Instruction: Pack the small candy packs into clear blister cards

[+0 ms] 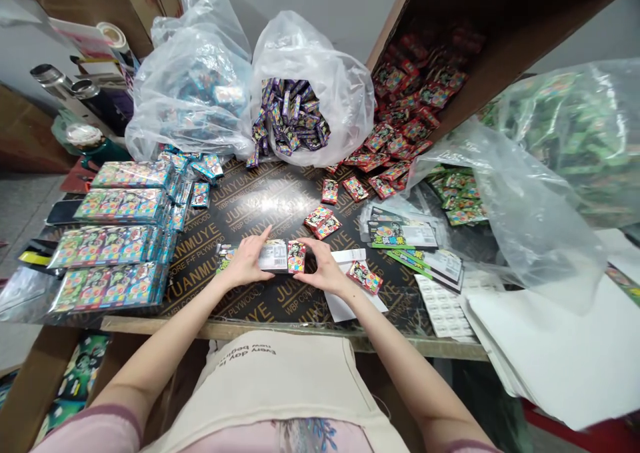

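Both bare forearms reach in from 7 and 5 o'clock and meet near the middle of the bench. The left grip, palm down with the index finger pointing to 1 o'clock, grasps a flat packet bearing a pale label. The right grip pinches a small red box at the packet's 3 o'clock end, fingers above, thumb below.

The bench top is dark with gold lettering. From the packet, stacks of wrapped boxes stand at 9 o'clock, a clear bag of blue boxes at 11, a bag of purple boxes at 12, a large carton spilling red boxes at 1, and white sheets at 4. A pale wall rises behind.
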### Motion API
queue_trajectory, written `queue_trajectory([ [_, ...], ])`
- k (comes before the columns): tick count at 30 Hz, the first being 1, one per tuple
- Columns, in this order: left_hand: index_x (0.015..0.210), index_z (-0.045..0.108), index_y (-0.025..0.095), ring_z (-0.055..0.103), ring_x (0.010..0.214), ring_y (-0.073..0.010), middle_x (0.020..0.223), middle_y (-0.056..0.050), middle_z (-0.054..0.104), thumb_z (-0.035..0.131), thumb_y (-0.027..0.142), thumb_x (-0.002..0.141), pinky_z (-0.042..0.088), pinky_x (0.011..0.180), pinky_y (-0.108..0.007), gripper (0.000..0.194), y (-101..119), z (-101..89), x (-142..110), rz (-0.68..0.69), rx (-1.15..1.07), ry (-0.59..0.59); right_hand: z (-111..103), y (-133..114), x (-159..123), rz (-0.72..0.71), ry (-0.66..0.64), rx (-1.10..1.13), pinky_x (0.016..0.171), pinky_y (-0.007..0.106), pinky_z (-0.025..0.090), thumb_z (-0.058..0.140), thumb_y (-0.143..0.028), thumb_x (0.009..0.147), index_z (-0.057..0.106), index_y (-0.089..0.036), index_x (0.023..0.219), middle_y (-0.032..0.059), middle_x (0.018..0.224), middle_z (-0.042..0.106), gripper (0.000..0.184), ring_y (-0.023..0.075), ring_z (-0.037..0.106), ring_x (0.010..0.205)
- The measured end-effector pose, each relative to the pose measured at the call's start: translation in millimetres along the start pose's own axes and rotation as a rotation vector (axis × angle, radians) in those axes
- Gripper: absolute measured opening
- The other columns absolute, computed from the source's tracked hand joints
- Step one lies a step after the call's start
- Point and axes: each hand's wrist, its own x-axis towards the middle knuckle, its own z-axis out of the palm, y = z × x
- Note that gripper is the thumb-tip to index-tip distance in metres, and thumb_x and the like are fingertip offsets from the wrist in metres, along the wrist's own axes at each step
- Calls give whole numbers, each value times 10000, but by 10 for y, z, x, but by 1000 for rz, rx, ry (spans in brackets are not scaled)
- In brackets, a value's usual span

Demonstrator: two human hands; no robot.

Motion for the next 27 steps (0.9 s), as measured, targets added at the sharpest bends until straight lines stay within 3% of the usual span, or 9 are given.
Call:
queue_trajectory([
  [3, 1505, 46, 235, 487, 1149, -291, 1308, -106, 511, 754, 338, 630, 365, 997, -432, 1130, 16, -81, 2, 64, -39, -14, -23, -70, 30, 1, -43, 56, 1035, 463, 309, 752, -550, 648, 363, -238, 1402, 129, 1364, 507, 903, 311, 461, 1259],
  [6, 1502, 57, 232, 509, 1135, -295, 1282, -106, 535, 751, 374, 642, 385, 981, -442, 1114, 11, -111, 14, 26, -29, 40, -30, -184, 11, 109, 71, 5, 1066, 488, 249, 769, -622, 573, 287, -237, 1453, 142, 1383, 490, 1075, 330, 412, 1300],
  [11, 1504, 44, 225, 548, 1076, -292, 1242, -104, 557, 726, 451, 667, 433, 922, -432, 1102, -34, 18, 95, 38, 41, 72, -111, -168, -38, 103, 43, 40, 1064, 438, 252, 524, -486, 887, 282, -262, 1456, 76, 1221, 644, 657, 227, 484, 1247],
  [14, 1505, 38, 216, 556, 1041, -309, 1212, -117, 567, 709, 475, 679, 446, 888, -449, 1096, -60, 131, 119, 44, 117, 57, -528, 252, -18, 239, 337, -47, 1066, 427, 279, 515, -472, 885, 475, -248, 1331, 88, 1334, 561, 501, 236, 465, 1257],
  [16, 1505, 40, 209, 555, 1032, -317, 1176, -121, 574, 694, 472, 695, 447, 873, -454, 1074, -86, 199, 110, 51, 172, 39, -987, 680, -16, 571, 732, -98, 1049, 437, 316, 535, -445, 861, 507, -203, 1292, 126, 1331, 544, 495, 263, 458, 1251],
  [18, 1503, 66, 215, 549, 1047, -323, 1170, -124, 570, 674, 460, 716, 441, 876, -457, 1025, -117, 263, 88, 72, 215, 27, -1495, 1103, -54, 1056, 1097, -49, 1017, 471, 356, 583, -420, 812, 446, -179, 1331, 161, 1358, 502, 588, 303, 440, 1262],
  [19, 1502, 82, 222, 545, 1063, -325, 1185, -127, 564, 665, 454, 727, 434, 888, -460, 997, -133, 292, 75, 86, 228, 28, -1734, 1279, -89, 1167, 1172, -24, 993, 522, 361, 558, -405, 822, 370, -106, 1375, 240, 1373, 454, 657, 351, 427, 1266],
  [23, 1499, 111, 241, 529, 1113, -323, 1260, -139, 534, 653, 431, 749, 411, 932, -464, 945, -199, 382, 33, 130, 244, 49, -2371, 1649, -239, 1237, 1287, 45, 976, 561, 359, 538, -339, 825, 329, 39, 1344, 373, 1318, 424, 675, 407, 445, 1235],
  [27, 1493, 159, 240, 523, 1126, -317, 1271, -138, 533, 667, 403, 748, 405, 947, -471, 915, -206, 369, 39, 112, 207, 36, -2324, 1614, -190, 1032, 1274, 85, 889, 448, 466, 578, -351, 806, 378, -40, 1321, 249, 1175, 582, 634, 304, 583, 1064],
])
